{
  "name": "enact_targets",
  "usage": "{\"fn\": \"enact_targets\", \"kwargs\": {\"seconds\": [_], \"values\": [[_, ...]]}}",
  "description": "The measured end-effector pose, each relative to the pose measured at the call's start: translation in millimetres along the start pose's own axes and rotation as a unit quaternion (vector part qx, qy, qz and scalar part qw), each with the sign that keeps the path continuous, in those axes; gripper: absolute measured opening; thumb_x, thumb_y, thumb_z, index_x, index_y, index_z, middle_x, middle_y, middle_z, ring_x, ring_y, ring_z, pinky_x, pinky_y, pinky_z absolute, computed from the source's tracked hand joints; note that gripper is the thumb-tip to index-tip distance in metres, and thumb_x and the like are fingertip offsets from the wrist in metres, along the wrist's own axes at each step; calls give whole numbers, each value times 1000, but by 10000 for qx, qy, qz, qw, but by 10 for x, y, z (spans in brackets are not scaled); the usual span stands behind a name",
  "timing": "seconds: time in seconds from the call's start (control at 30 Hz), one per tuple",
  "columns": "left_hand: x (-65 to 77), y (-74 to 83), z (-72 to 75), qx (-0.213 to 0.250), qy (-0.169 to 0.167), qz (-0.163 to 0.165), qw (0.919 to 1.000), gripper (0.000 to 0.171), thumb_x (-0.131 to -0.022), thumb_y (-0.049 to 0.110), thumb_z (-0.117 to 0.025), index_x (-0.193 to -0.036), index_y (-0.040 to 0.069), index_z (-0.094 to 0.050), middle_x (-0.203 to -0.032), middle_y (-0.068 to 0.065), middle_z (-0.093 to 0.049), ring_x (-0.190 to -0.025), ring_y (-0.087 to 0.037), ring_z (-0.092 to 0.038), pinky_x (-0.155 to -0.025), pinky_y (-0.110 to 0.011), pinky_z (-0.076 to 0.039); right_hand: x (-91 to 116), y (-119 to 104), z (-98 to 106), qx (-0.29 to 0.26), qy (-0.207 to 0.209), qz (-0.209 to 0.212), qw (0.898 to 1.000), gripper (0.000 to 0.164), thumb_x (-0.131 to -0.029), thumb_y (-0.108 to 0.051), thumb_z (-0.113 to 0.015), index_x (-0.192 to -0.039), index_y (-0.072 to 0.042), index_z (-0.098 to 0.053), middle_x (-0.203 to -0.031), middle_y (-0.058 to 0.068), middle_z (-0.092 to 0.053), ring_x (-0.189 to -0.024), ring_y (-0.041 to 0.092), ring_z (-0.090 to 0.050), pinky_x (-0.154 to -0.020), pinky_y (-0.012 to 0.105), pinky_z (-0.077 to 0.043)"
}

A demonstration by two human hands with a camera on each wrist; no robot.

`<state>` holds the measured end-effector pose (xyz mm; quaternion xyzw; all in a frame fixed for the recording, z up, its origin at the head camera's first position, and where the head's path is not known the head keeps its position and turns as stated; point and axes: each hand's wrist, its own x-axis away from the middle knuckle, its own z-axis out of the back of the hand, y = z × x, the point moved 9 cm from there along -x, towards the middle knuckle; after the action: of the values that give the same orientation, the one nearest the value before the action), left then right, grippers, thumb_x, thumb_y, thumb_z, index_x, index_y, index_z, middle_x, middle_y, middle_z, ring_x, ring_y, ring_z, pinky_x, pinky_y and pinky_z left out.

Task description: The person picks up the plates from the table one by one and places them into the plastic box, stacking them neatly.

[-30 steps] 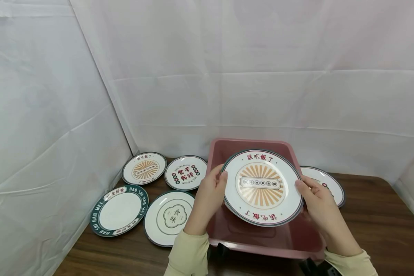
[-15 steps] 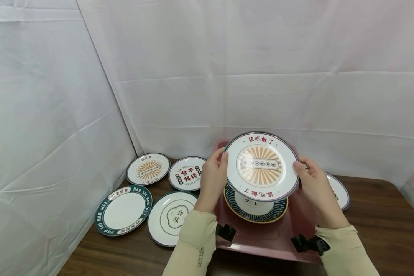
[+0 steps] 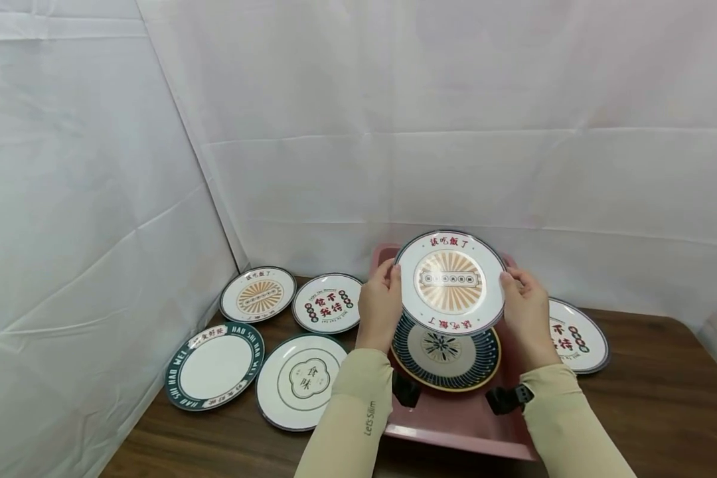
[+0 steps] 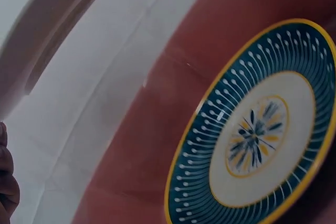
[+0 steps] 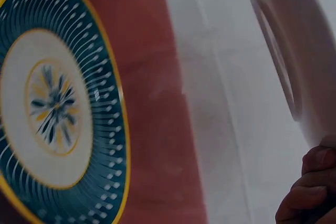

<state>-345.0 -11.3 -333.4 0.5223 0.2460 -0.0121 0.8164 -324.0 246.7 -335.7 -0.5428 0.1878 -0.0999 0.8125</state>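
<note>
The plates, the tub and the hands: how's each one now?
Held sunburst plate: lifted, tilted
Left hand: gripping that plate's edge
Right hand: gripping that plate's edge
Pink tub: upright
Yellow-rimmed plate: face up inside
Other sunburst plate: lying face up
Green-rimmed plate: face up
Flower-outline plate: face up
Left red-centred plate: face up
Right red-centred plate: face up, partly hidden

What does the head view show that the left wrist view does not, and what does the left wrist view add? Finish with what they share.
Only the head view: the printed face of the held plate, the right hand, and a green-rimmed plate and four white plates on the wooden table.

Only the left wrist view: part of the held plate's pale underside.

Both: the left hand, the yellow-edged plate, the pink tub it sits in, and the white cloth.
</note>
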Motion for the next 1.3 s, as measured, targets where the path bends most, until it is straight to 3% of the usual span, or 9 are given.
{"fn": "enact_targets", "kwargs": {"seconds": [0.13,0.3,0.53,0.63,0.73,0.83,0.9,1.03,1.3], "values": [[34,1,-80,-912,-160,-330,9952,31,-98,32,-47,-119,15,-61,-81,-2,-68,-67,-16,-62,-59,-35,-47,-8,121,-22,615,-85,-39,9981,46,-101,-31,-34,-131,2,-44,-120,25,-55,-102,29,-56,-80,33,-46],[56,-7,-189,-2064,-541,-472,9758,29,-99,32,-44,-119,15,-55,-67,-4,-64,-57,-22,-60,-49,-36,-43,-34,231,-79,1700,-432,-100,9844,49,-101,-34,-26,-131,3,-36,-123,31,-49,-108,42,-50,-87,53,-38],[85,-202,-423,-3136,-1369,66,9396,29,-100,31,-41,-116,8,-48,-74,-11,-64,-65,-28,-64,-52,-40,-47,-72,409,-224,2689,-1141,-101,9563,44,-101,-27,-25,-127,8,-34,-113,35,-50,-102,45,-50,-81,54,-39],[115,-312,-524,-3402,-1640,272,9255,30,-100,30,-40,-118,7,-45,-77,-12,-63,-68,-28,-63,-56,-42,-49,-56,474,-278,3002,-1402,-95,9435,43,-101,-25,-26,-125,10,-32,-98,33,-55,-92,42,-54,-75,52,-41],[166,-423,-626,-3747,-1981,396,9049,34,-99,27,-44,-124,5,-42,-75,-11,-62,-64,-26,-62,-56,-39,-50,-21,524,-314,3190,-1605,-118,9340,40,-101,-21,-28,-124,11,-28,-86,30,-56,-81,37,-56,-69,48,-42],[229,-490,-691,-4057,-2285,439,8839,44,-97,24,-46,-134,3,-35,-68,-10,-60,-58,-24,-59,-53,-37,-49,9,581,-355,3324,-1827,-130,9252,40,-100,-18,-30,-124,14,-27,-90,33,-54,-82,38,-57,-69,48,-43],[266,-511,-711,-4178,-2396,429,8753,51,-97,24,-47,-141,3,-30,-64,-9,-59,-55,-23,-58,-52,-36,-48,19,631,-386,3417,-1957,-175,9191,41,-100,-17,-32,-124,15,-26,-96,35,-53,-85,40,-57,-70,49,-44],[318,-554,-721,-4202,-2472,495,8717,48,-97,21,-46,-139,3,-32,-62,-9,-57,-54,-23,-57,-52,-35,-48,24,693,-433,3661,-1979,-131,9092,40,-98,-15,-35,-122,16,-31,-97,37,-53,-89,45,-57,-72,52,-45],[299,-588,-733,-4277,-2167,430,8765,21,-97,18,-44,-111,3,-50,-82,-12,-61,-74,-24,-63,-60,-37,-52,31,723,-461,3837,-1898,-121,9037,37,-95,-13,-39,-115,18,-37,-94,37,-54,-87,48,-56,-69,53,-45]]}}
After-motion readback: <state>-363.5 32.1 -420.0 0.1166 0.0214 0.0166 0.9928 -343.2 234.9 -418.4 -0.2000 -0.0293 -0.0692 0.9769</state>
